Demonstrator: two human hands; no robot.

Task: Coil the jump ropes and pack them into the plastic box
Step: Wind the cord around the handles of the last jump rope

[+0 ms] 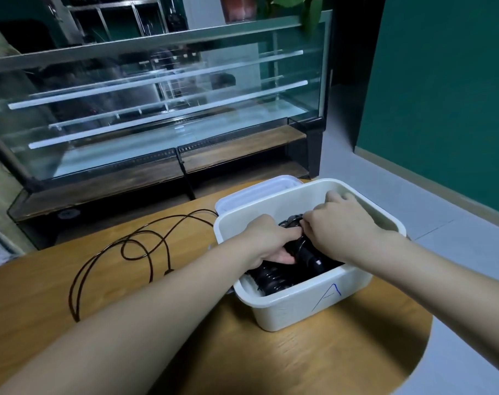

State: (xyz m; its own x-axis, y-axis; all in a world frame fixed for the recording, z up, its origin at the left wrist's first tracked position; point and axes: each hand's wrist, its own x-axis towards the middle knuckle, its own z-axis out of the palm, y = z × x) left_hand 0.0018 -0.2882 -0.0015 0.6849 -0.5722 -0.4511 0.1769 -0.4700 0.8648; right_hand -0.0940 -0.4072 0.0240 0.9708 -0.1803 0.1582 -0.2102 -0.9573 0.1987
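1. We see both hands down inside the plastic box (299,306). The left hand (267,238) curls its grip round a dark bundle of jump rope (274,276), handles and coils together, low in the box.
2. The right hand (342,226) sits just beside the left grip, fingers bent down onto the same bundle. It looks like a pinch on the cord, but we cannot tell for sure.
3. Judging by this, at least 1 rope is already packed and is being settled into place.
4. Left of the grip, outside the box, a loose black rope (134,252) lies in open loops on the table (242,360). One end runs toward the box's far corner. It is not yet coiled, so that much work is left.
5. A white lid (257,192) lies beyond the grip, against the box's far side, so closing is not yet done either.
6. The table is rounded, wood-grained. Beyond it stands a glass display case (157,109), with a green wall (442,81) and pale floor to the right.
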